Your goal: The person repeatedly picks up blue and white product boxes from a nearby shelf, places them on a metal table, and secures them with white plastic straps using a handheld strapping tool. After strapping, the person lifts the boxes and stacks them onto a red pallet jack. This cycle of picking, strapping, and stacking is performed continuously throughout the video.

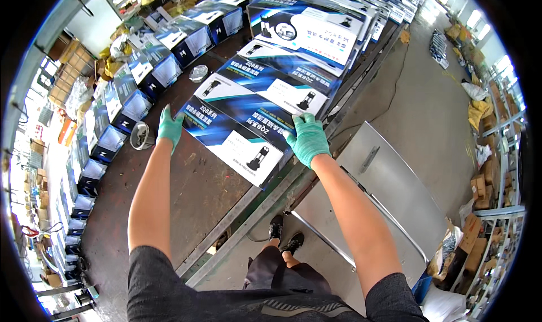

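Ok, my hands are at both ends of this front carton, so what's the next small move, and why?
I'd probably close both hands on it: the left hand is at the left end of the front carton with its fingers spread, and the right hand is at the right end.

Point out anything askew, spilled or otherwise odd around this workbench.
No clear spill or damage shows. The one oddity is a thin dark cord trailing in a loose curve across the floor beside the workbench, where feet might catch it.
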A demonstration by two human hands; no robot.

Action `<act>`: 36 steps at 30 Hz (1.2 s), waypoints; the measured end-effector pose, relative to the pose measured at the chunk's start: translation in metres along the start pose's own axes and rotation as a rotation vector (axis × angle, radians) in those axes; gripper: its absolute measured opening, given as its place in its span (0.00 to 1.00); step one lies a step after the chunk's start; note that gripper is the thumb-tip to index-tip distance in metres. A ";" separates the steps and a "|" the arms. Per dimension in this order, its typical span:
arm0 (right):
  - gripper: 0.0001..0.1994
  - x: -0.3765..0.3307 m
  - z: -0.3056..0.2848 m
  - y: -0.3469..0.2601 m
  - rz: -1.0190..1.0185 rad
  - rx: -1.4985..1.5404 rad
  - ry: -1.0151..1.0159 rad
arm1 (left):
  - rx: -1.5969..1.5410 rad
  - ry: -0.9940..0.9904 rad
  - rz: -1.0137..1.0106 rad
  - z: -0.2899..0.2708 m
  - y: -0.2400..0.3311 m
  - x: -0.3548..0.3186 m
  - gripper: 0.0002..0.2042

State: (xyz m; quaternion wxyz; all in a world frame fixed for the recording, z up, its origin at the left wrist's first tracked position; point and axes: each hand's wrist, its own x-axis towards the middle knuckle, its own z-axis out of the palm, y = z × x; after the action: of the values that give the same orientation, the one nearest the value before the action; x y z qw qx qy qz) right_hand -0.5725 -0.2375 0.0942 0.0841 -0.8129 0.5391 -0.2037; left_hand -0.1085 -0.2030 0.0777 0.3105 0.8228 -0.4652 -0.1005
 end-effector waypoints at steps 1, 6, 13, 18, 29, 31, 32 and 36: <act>0.24 0.006 -0.006 -0.014 0.049 -0.080 -0.064 | 0.009 0.001 -0.002 0.012 -0.018 0.015 0.35; 0.22 0.009 -0.001 0.005 0.048 -0.029 -0.007 | -0.114 0.023 -0.143 0.065 -0.013 0.013 0.30; 0.21 0.029 -0.012 -0.019 -0.102 -0.054 -0.232 | -0.112 0.078 -0.210 -0.020 -0.043 -0.164 0.22; 0.27 0.066 -0.013 -0.058 -0.261 -0.263 -0.410 | -0.481 0.272 -0.397 -0.013 -0.059 -0.303 0.17; 0.25 -0.176 0.026 0.070 0.810 1.286 -0.316 | -1.439 -0.164 -0.555 0.024 -0.033 -0.199 0.25; 0.14 -0.225 0.054 0.059 1.333 2.036 -0.221 | -1.486 -0.308 -0.669 0.033 -0.005 -0.186 0.31; 0.13 -0.237 0.052 0.052 1.343 2.209 -0.256 | -1.514 -0.376 -0.614 0.037 -0.006 -0.181 0.34; 0.20 -0.273 0.079 0.068 1.357 1.878 -0.516 | -1.291 -0.291 -0.644 0.045 0.046 -0.183 0.34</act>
State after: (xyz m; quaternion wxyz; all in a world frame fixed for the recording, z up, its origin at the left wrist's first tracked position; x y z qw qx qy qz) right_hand -0.6879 -0.0229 -0.0665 0.8445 0.0018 0.4664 -0.2632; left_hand -0.2614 -0.0876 0.0470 0.6234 0.5502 -0.0853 -0.5490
